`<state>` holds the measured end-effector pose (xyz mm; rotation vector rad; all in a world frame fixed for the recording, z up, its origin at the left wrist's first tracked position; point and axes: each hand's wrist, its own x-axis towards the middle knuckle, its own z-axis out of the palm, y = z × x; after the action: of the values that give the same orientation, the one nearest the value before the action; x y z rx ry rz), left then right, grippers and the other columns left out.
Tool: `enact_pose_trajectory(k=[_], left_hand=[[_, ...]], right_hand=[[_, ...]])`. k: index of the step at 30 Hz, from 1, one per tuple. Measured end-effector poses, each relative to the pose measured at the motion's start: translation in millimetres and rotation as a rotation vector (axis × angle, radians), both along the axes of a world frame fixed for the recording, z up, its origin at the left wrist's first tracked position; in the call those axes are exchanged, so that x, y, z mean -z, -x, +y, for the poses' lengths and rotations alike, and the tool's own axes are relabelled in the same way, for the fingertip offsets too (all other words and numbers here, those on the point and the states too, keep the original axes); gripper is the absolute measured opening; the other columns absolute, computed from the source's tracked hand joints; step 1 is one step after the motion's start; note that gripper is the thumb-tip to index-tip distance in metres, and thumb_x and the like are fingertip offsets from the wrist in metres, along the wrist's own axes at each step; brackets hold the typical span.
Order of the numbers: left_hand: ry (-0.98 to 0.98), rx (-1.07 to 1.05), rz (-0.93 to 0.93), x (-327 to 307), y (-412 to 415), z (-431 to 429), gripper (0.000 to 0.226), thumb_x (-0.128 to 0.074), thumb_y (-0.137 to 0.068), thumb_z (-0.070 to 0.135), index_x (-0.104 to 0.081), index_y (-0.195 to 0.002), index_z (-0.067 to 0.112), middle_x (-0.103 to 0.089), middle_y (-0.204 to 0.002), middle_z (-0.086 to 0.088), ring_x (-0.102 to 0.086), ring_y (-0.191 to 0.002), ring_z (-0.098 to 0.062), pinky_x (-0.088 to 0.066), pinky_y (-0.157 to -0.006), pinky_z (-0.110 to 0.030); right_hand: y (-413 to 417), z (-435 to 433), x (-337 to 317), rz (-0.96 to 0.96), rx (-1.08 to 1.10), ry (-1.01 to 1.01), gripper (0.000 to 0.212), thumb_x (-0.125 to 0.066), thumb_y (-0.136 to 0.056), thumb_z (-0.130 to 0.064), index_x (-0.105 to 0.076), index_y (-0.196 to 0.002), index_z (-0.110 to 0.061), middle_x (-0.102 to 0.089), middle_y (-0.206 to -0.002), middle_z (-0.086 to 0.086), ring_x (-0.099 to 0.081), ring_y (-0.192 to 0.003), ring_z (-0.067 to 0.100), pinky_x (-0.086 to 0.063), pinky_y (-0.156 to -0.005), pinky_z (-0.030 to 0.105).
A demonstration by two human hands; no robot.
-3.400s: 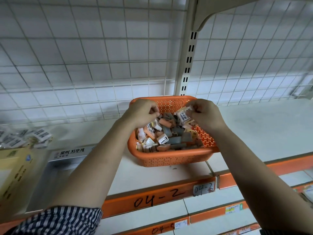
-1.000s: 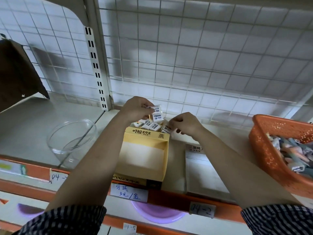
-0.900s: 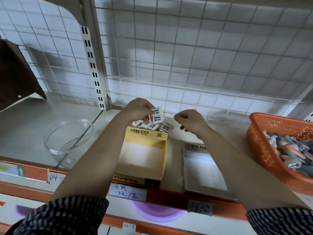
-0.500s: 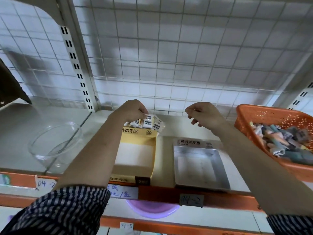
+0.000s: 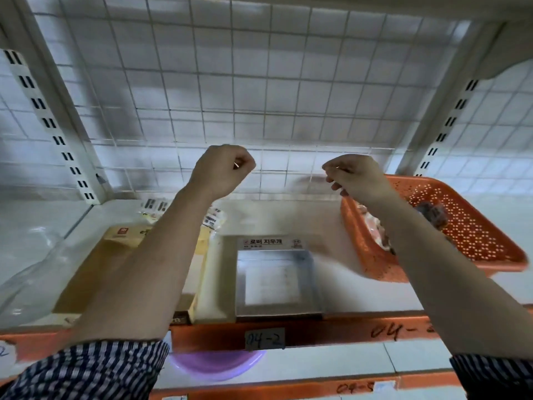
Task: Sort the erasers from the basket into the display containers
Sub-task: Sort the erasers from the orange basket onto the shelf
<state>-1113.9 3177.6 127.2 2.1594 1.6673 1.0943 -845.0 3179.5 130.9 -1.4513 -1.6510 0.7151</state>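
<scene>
The left hand [image 5: 223,170] and right hand [image 5: 356,176] hang above the far end of the grey tray [image 5: 277,281], fingers curled closed, nothing visible inside. Some erasers [image 5: 212,219] lie in the yellow box [image 5: 122,233] left of the tray. More wait in the orange basket [image 5: 461,226] right of it, so we judge much remains. Tray label: "로버 지우개"; tag [image 5: 264,338] below: "04-2".

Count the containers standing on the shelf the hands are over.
4: a clear bowl at far left, a yellow box beside it, a grey tray in the middle, an orange basket at right. A purple bowl sits one shelf lower, uncounted.
</scene>
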Motion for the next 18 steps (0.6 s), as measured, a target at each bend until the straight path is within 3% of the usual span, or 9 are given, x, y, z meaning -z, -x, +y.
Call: enact_pose_trajectory(k=[5, 9, 14, 18], left_hand=[[-0.043, 0.146, -0.056, -1.5, -92.1, 2.4, 0.016, -0.058, -0.094, 0.026, -0.073, -0.092, 0.019, -0.071, -0.087, 0.010, -0.063, -0.081, -0.008, -0.051, -0.079, -0.029], [-0.067, 0.197, 0.016, 13.1, -152.9, 5.4, 0.016, -0.058, -0.094, 0.028, -0.072, -0.091, 0.020, -0.071, -0.085, 0.008, -0.063, -0.080, -0.013, -0.052, -0.075, -0.033], [-0.117, 0.156, 0.073, 27.6, -190.2, 6.6, 0.017, -0.056, -0.095, 0.029, -0.070, -0.092, 0.019, -0.071, -0.089, 0.005, -0.063, -0.083, -0.017, -0.051, -0.072, -0.033], [-0.124, 0.124, 0.070, 36.5, -198.7, 7.2, 0.017, -0.055, -0.095, 0.028, -0.070, -0.096, 0.020, -0.071, -0.094, 0.005, -0.063, -0.085, -0.015, -0.051, -0.074, -0.032]], right_hand=[[-67.9, -2.3, -14.9, -0.039, 0.099, -0.050, 0.012, -0.059, -0.092, -0.012, -0.069, -0.088, -0.018, -0.067, -0.076, 0.003, -0.060, -0.063, 0.014, -0.048, -0.060, 0.028], [-114.5, 2.0, -7.7, -0.220, 0.134, -0.031, 0.013, -0.063, -0.089, -0.011, -0.072, -0.095, -0.017, -0.067, -0.073, -0.005, -0.062, -0.066, 0.013, -0.050, -0.066, 0.027], [-138.8, 7.4, 9.7, -0.495, -0.079, 0.073, 0.022, -0.072, -0.083, -0.011, -0.073, -0.104, -0.017, -0.071, -0.097, -0.003, -0.065, -0.087, 0.010, -0.047, -0.079, 0.020], [-136.1, 15.2, 14.7, -0.614, -0.252, 0.092, 0.033, -0.075, -0.082, -0.020, -0.070, -0.114, -0.019, -0.068, -0.107, -0.007, -0.064, -0.091, 0.009, -0.046, -0.080, 0.021]])
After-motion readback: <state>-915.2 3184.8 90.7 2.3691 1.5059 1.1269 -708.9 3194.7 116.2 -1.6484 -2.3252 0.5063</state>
